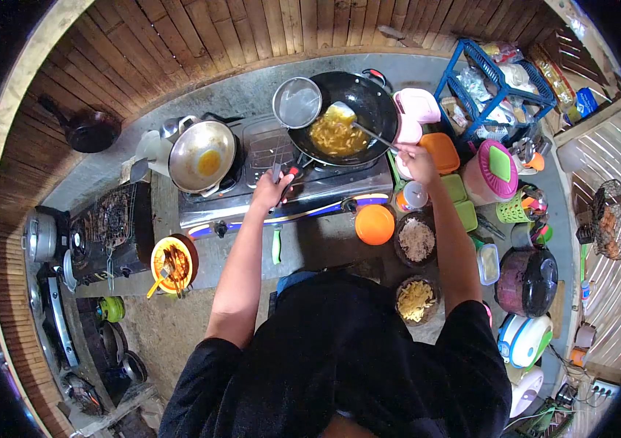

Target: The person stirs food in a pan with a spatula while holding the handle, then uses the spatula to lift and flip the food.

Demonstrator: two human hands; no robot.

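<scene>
A black wok [369, 95] on the stove holds yellow-brown food in oil [336, 137]. My right hand [416, 162] is closed on the handle of a metal spatula [372, 135], whose shiny head rests in the wok. My left hand [270, 191] is closed around the handle of a round mesh strainer [297, 102], held over the wok's left rim. That hand is also at the wok's red-and-black side handle [294, 171]; whether it grips this too, I cannot tell. Left of it, a lighter pan [186, 157] with a little yellow liquid sits on the other burner.
An orange bowl [155, 255] of reddish food stands left, near a charcoal grill [117, 219]. A green-handled knife [276, 247] lies before the stove. Bowls of pale shreds [416, 239] and yellow pieces [416, 301] stand right, with plastic containers and a blue rack [497, 95].
</scene>
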